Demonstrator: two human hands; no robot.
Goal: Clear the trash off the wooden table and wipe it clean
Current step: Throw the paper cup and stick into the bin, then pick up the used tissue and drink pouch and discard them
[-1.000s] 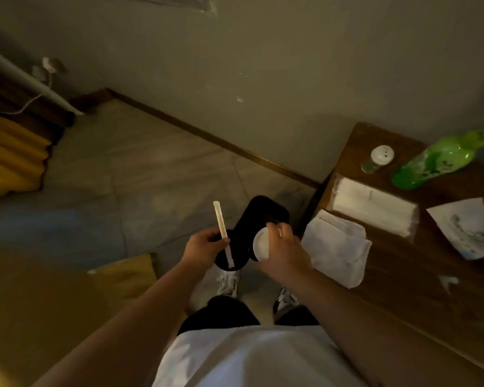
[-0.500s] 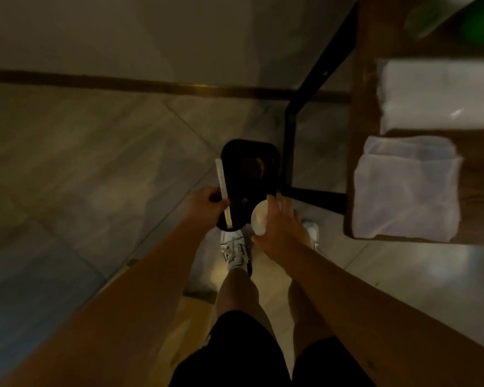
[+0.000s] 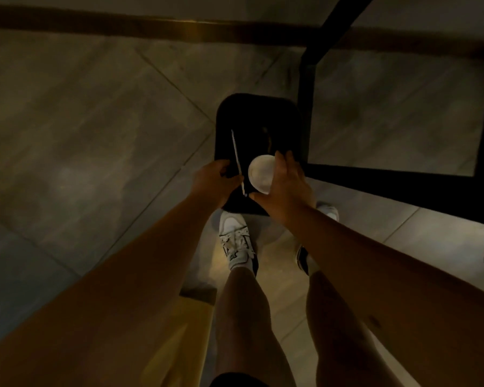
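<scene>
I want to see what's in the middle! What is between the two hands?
In the head view, a thin white stick held by the left hand stands between it and the right hand, which holds a round white cup. The black bin is below.

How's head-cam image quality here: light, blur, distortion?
Head view: dim and underexposed; the black bin loses its interior to shadow. The white cup in the right hand and the thin stick in the left hand stay readable. Forearms soft, stretched by wide-angle distortion.

Head camera, looking steeply down at floor (image 3: 95,121), close.
</scene>
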